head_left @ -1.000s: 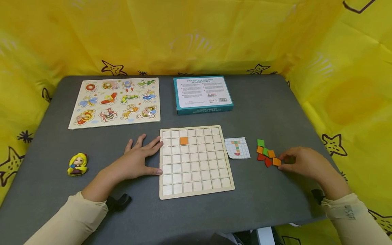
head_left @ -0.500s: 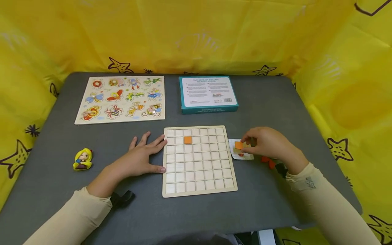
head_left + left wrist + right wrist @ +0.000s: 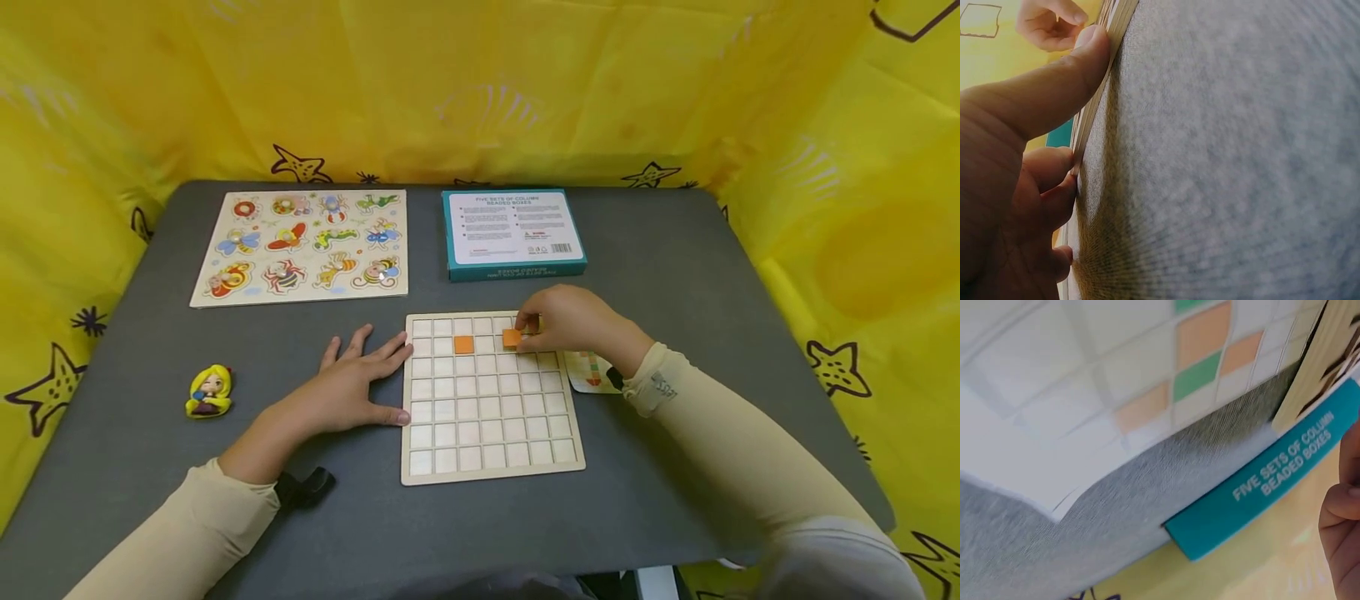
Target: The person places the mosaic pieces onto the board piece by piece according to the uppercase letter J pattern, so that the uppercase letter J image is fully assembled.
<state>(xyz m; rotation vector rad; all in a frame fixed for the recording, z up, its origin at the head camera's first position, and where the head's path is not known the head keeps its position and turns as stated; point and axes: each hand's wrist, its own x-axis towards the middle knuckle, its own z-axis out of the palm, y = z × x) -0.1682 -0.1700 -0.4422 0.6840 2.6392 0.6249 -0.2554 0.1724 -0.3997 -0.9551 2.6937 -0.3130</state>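
A wooden grid board (image 3: 480, 457) lies on the grey table. One orange square tile (image 3: 463, 344) sits in a cell of its second row. My left hand (image 3: 341, 396) has its fingers spread, fingertips and thumb touching the board's left edge; the left wrist view shows the thumb (image 3: 1054, 87) against that edge. Over the upper right of the board, my right hand (image 3: 581, 323) pinches another orange square tile (image 3: 512, 339) between thumb and fingers. Under my right wrist, a paper card (image 3: 588, 372) with a coloured grid pattern is partly hidden; it appears close up in the right wrist view (image 3: 1085, 356).
Behind the board lies a teal box (image 3: 517, 229). An insect picture puzzle (image 3: 303, 246) lies at the back left. A yellow-haired figurine (image 3: 209, 392) stands left of my left hand. Yellow cloth (image 3: 480, 92) hangs behind the table. My right sleeve (image 3: 735, 450) covers the right side.
My right hand has taken an orange tile from the loose pile at the right and carried it left, past the card, to the board. My left hand keeps its place at the board's edge.
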